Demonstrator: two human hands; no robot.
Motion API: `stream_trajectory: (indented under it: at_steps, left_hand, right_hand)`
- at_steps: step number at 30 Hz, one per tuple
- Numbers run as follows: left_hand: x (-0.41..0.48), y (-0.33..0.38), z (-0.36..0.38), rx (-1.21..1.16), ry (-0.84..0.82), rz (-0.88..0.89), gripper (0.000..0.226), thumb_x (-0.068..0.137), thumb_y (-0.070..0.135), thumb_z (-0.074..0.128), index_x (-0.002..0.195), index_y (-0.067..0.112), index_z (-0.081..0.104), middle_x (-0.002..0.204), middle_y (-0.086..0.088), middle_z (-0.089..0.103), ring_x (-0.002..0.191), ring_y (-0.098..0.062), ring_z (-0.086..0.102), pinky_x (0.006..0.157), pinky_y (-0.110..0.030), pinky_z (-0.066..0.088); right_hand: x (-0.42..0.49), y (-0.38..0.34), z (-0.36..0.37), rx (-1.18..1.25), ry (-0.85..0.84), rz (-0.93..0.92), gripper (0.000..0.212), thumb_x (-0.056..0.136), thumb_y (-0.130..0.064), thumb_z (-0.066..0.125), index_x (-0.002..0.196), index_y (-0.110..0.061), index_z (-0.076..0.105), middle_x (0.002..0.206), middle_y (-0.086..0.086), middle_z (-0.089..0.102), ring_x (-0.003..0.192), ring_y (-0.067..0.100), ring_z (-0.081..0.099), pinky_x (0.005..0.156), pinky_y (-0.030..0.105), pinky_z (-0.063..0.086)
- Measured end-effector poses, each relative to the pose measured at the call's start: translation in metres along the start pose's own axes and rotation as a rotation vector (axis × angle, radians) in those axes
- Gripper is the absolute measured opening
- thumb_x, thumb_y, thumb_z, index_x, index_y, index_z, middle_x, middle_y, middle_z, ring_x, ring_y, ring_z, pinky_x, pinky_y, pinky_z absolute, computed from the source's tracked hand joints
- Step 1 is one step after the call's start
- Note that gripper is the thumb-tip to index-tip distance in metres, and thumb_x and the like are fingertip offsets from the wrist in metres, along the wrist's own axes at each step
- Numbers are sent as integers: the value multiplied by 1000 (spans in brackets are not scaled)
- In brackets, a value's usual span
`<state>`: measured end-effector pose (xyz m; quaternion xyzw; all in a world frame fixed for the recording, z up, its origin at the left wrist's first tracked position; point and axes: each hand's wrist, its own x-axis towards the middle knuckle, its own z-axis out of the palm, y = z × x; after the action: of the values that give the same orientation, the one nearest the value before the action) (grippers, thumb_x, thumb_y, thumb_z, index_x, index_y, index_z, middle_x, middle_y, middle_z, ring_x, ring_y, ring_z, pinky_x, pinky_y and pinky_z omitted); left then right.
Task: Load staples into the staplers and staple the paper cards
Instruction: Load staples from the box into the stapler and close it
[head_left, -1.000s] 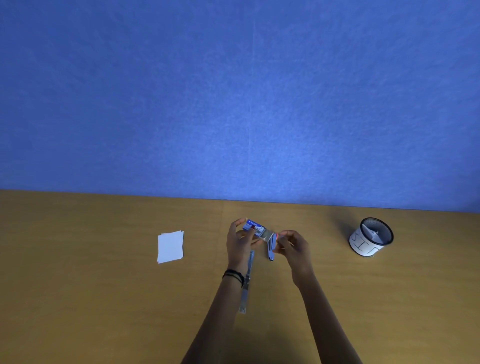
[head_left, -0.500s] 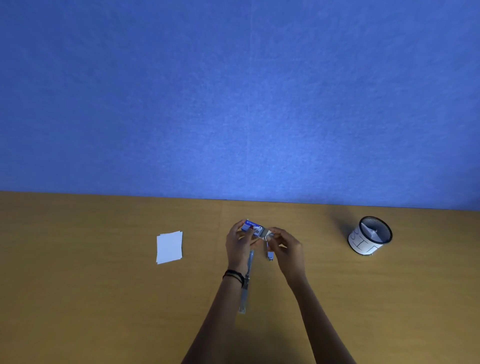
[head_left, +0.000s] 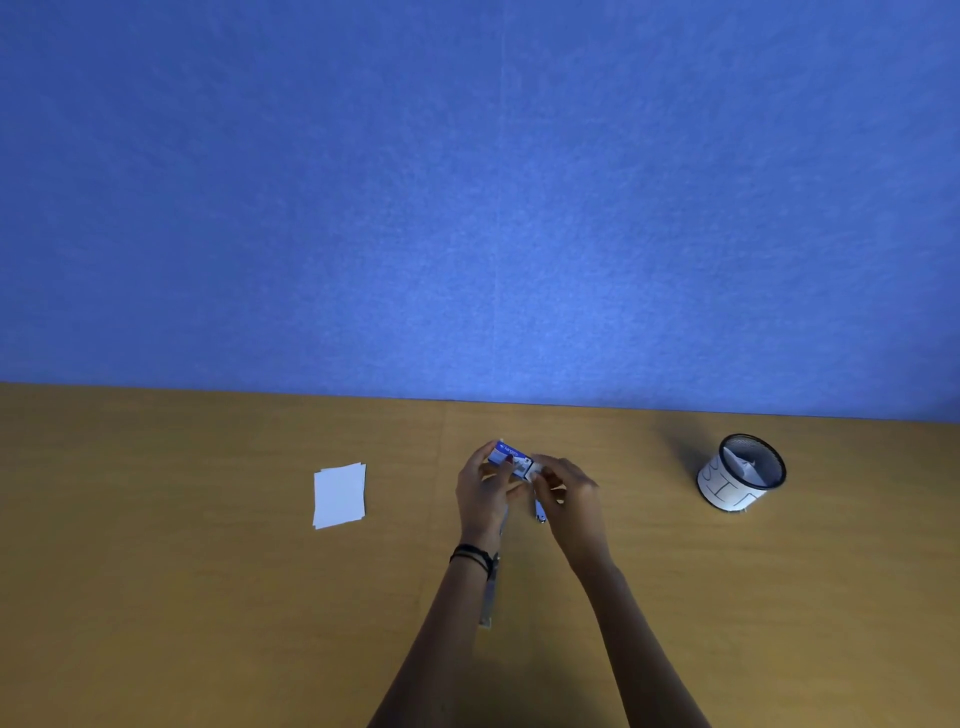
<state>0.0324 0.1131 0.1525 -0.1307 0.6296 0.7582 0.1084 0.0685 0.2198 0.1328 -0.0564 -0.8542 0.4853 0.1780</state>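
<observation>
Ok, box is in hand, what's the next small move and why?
The left hand grips the blue staple box, the right hand pinches at its open end, and the stapler lies opened out on the table below. So probably: draw a staple strip out. Whether one is already free is too small to tell.

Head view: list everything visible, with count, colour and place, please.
box: one, blue and white, held over table centre
stapler: one, silvery, open on table under left wrist
cards: one stack, white, table left
cup: one, black mesh, white label, table right
table: one, brown wood
wall: one, blue, behind table
wristband: one, black, left wrist
left hand: grips box
right hand: pinches box's end
</observation>
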Motion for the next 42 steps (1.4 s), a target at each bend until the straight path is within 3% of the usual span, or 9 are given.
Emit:
stream_trajectory:
  at_steps: [3,9,19,21,24,31,34,38,42]
  left_hand:
    - [-1,1,0,-4,-12,5,36,90,3,58,126,5,55,108,-20,64,92,-27,66,71,-28,60]
    - [0,2,2,94,-28,37,36,89,6,60,125,7,57,111,-21,65,100,-32,66,87,-48,56]
    - [3,-2,1,212,-99,36,36,89,7,61,125,8,56,112,-18,64,101,-27,65,86,-42,57]
    - [4,-3,1,241,-99,43,36,88,6,61,124,7,57,114,-18,64,103,-28,64,89,-46,55]
    - [7,-5,3,322,-97,80,35,87,6,62,122,8,57,112,-16,66,103,-28,64,91,-48,53]
    - [14,-21,4,515,-213,105,33,90,6,57,122,7,61,98,-12,69,89,-27,68,84,-46,56]
    - [15,-27,9,573,-277,101,35,93,9,54,127,10,58,94,-6,64,86,-23,66,84,-41,56]
    - [21,-36,9,666,-334,124,47,93,10,53,138,16,44,112,-4,59,102,-17,59,91,-30,51]
    - [34,-46,-9,789,-328,154,45,95,11,51,139,14,43,126,-8,53,114,-15,54,91,-19,42]
  right_hand:
    - [0,1,0,35,7,27,16,87,-3,60,96,-15,65,83,-9,64,74,1,62,59,10,47]
    - [2,0,-4,75,-7,50,13,85,-2,61,87,-15,63,74,-11,64,66,6,61,57,22,50]
    - [4,-2,-5,198,-24,204,20,87,-4,60,105,-10,55,74,7,67,65,17,66,60,27,54]
    - [6,0,-8,260,-59,291,22,87,-2,61,106,-13,56,74,10,67,61,19,65,56,26,53]
    - [6,4,-6,452,-139,476,21,85,-2,62,97,-19,64,62,-2,68,54,6,63,52,17,50]
    - [3,25,-4,640,-90,804,11,87,-2,59,79,-2,66,55,4,59,41,7,50,43,16,42]
    - [0,35,-7,642,-82,894,11,88,-6,60,78,-4,65,59,5,59,44,8,54,52,21,52]
    - [-3,53,-14,734,-12,1002,14,89,-10,57,81,-7,67,64,3,59,60,15,54,73,33,53]
    - [3,81,-31,714,175,1090,8,88,-9,60,80,-6,63,69,6,57,62,16,53,70,32,53]
